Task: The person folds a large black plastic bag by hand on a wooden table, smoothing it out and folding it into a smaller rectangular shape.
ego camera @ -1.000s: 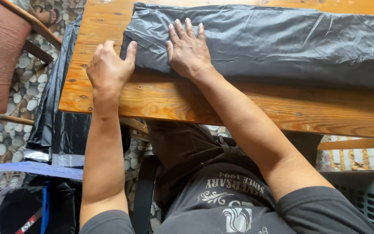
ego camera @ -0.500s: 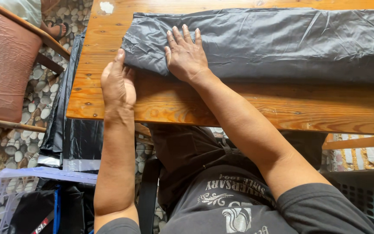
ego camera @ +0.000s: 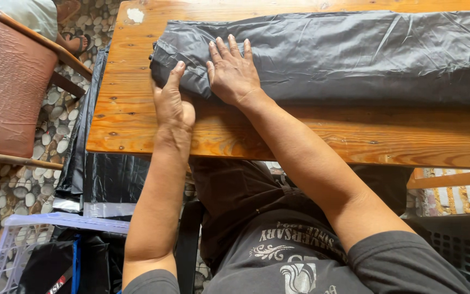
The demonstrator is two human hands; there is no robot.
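While two hands [ego camera: 202, 90] press it, one folded black bag [ego camera: 327, 54] lies flat

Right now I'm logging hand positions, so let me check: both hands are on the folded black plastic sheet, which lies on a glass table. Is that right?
Not quite. The table is wooden, not glass, as the head view shows. The rest holds: the left hand and the right hand are both on the folded black plastic sheet.

From my feed, the folded black plastic sheet [ego camera: 344, 54] runs off the right edge, my left hand [ego camera: 172, 103] hides its near corner, and the lilac crate [ego camera: 23, 245] and teal basket [ego camera: 458, 245] are cropped below.
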